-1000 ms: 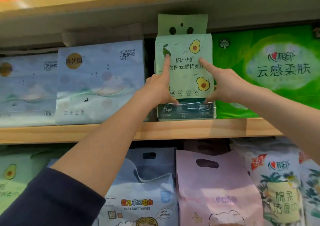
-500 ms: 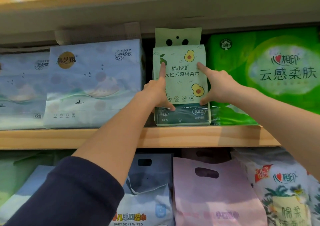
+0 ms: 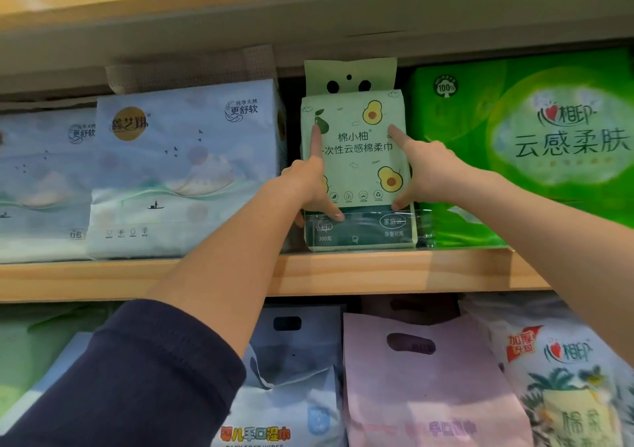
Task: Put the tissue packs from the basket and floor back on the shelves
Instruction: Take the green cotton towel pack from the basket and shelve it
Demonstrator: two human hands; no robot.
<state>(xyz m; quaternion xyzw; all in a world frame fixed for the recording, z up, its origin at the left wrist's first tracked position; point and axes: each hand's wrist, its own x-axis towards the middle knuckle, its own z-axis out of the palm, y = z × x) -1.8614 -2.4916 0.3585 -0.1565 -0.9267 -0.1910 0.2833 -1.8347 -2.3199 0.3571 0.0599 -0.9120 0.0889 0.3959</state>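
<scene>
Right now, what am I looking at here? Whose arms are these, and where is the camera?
There is no machine: a person wears a camera on the head, so you see their own two arms reaching forward. The left hand and right hand press, index fingers stretched out, against the front of an avocado-print tissue pack standing on a wooden shelf. A pale blue pack stands to its left, a bright green pack to its right. More packs fill the shelf below.

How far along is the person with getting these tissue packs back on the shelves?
The avocado-print pack already stands upright on the wooden shelf, between the blue pack and the green pack. The left hand and right hand press its front with pointed fingers, seemingly squaring it. The basket and floor are out of view, so what remains is unknown.
</scene>
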